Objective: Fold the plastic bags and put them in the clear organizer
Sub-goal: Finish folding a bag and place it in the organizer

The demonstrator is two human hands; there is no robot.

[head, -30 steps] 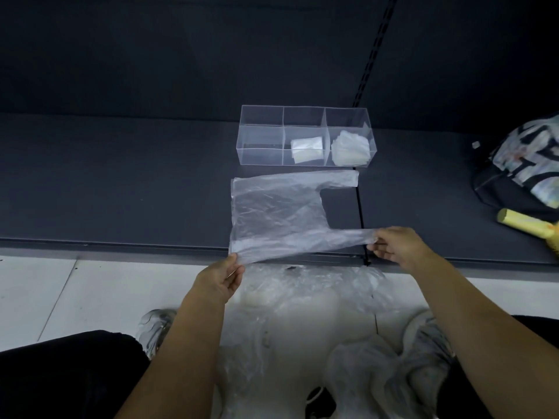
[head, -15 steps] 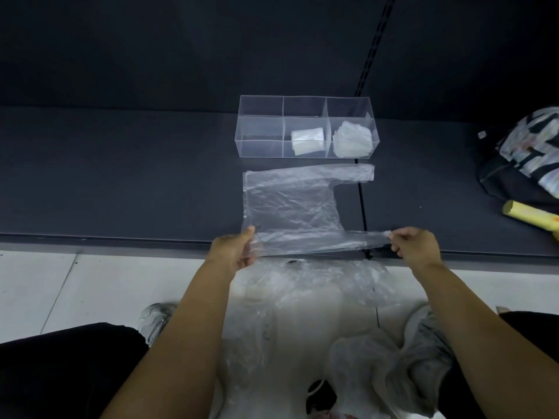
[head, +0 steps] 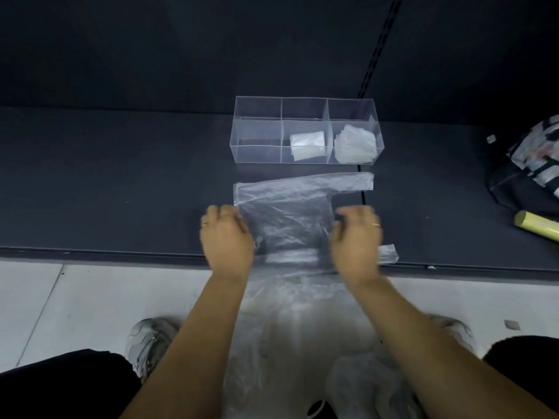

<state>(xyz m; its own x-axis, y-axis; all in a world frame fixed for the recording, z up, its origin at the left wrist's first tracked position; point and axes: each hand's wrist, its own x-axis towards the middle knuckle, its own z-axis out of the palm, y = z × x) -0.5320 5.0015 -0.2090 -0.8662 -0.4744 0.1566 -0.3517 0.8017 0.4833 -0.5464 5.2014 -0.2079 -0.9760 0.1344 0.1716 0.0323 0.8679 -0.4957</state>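
– Left hand (head: 227, 237) sits over the left edge of the plastic bag (head: 287, 204). The right hand (head: 355, 240) is over its right side, by the handle notch. Both are motion-blurred.
– Grip state?
– Fingers on both are curled down, on or just above the film. Pinching or only pressing: can't tell for either, the blur is too heavy. One ring on each hand.
– Bag position?
– Flat on the dark shelf (head: 121, 192), body spread between the two hands. Far handle strip lies beyond the right hand's fingertips, pointing right. End of the near handle pokes out just right of the right hand, at the shelf's front edge.
– Organizer?
– Straight ahead of both hands: clear organizer (head: 257, 152), just past the bag's far edge, a narrow strip of shelf between them. Three compartments. The middle one holds a folded bag (head: 307, 145). The one ahead of the right hand holds a bundle of folded bags (head: 355, 145).
– Rest of scene?
– A pile of clear bags (head: 302, 328) lies on the floor (head: 60, 297), behind the wrists and between the forearms. Grey shoe (head: 151, 340) just outside the left forearm. Yellow roll (head: 535, 226) on the shelf, well right of the right hand. Patterned bag (head: 532, 158) beyond that roll.
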